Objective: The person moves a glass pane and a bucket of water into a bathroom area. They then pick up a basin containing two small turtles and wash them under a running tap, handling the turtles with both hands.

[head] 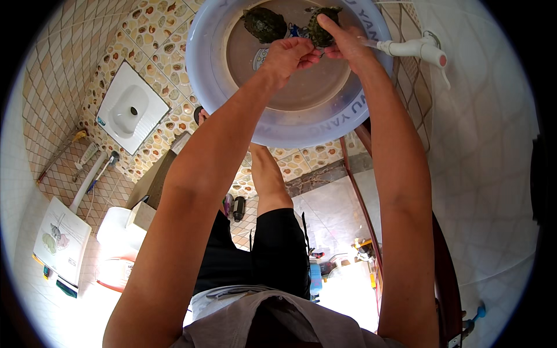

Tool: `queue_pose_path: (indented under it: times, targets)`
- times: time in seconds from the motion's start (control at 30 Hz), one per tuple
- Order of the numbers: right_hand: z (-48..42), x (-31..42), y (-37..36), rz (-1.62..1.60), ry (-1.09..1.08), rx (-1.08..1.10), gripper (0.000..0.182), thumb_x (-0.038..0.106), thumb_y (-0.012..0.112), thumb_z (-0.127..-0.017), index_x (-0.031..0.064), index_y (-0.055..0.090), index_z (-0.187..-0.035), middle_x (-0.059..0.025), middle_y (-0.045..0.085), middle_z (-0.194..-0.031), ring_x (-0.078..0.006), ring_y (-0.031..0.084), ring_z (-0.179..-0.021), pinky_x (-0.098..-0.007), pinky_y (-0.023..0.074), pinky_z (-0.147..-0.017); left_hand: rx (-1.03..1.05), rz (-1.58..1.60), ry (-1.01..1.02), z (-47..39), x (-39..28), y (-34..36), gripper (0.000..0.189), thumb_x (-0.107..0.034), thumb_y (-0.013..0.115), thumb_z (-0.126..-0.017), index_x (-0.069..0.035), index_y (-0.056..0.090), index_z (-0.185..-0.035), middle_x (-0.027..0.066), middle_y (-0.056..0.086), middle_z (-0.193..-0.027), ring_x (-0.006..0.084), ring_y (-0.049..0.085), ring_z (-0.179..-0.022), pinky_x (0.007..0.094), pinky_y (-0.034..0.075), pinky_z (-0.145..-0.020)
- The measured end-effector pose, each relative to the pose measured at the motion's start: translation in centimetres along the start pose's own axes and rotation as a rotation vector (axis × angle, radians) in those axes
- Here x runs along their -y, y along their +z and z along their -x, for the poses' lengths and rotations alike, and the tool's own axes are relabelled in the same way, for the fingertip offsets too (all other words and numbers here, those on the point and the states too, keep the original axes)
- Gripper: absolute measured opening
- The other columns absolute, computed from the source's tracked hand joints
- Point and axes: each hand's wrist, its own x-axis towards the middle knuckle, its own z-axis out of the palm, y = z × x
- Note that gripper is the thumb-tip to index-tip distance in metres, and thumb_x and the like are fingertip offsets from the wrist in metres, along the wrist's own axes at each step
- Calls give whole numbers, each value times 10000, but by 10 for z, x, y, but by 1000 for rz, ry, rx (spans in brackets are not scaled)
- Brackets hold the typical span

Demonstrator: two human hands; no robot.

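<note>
A light purple plastic basin (204, 56) holds shallow water and two dark turtles. My right hand (348, 45) grips the right turtle (323, 32), its thumb across the shell. Close to that turtle's lower end, my left hand (289, 54) has its fingers pinched together. A thin dark thing (322, 53) shows at the left fingertips; whether it is the turtle's tail is unclear. The other turtle (264, 25) rests in the basin to the left, apart from both hands. Beside my right wrist, a white plastic tap (409, 47) points into the basin, apparently running.
A white squat toilet (132, 108) is set in the pebble-patterned floor (161, 71) at the left. Two brushes, one a blue-handled brush (102, 172), and a white cistern (63, 243) are along the left wall. A dark bottle (239, 209) stands near my leg. A reddish-brown door frame (448, 278) runs at right.
</note>
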Motion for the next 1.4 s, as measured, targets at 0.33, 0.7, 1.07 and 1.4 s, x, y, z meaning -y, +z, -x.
queue_pose_path:
  times: [0.33,0.7,1.07,1.4]
  targets:
    - [-8,-4,-3,7,33,3,801,688,749,-717,-46,653,-1025,-80,636,-860,-156,640,-667,-271,578,-611,-6,-92,48,3,-2,3,156,-150,630,-953,-24,679,-1029,95,710,-997,158,666,-862,314,549,-822]
    - [-12,-7,-2,5,-18,-54,826,681,752,-717,-71,642,-1039,-123,659,-907,-166,650,-676,-275,581,-620,-44,108,-44,10,11,-8,175,-138,590,-983,-7,646,-1084,107,703,-975,182,678,-850,319,570,-789]
    - [-16,-4,5,59,-51,-33,750,645,743,-747,-11,666,-1103,-92,671,-985,-166,642,-739,-276,548,-640,-69,138,-45,9,2,3,241,-154,599,-972,7,634,-1147,118,694,-1010,208,684,-868,325,568,-803]
    - [3,-28,9,842,-162,-113,756,692,604,-828,-17,678,-1079,-251,686,-1024,-411,657,-982,-458,515,-856,-731,-589,166,12,-31,-41,562,-400,816,-734,60,679,-1027,142,705,-901,230,684,-754,349,544,-700]
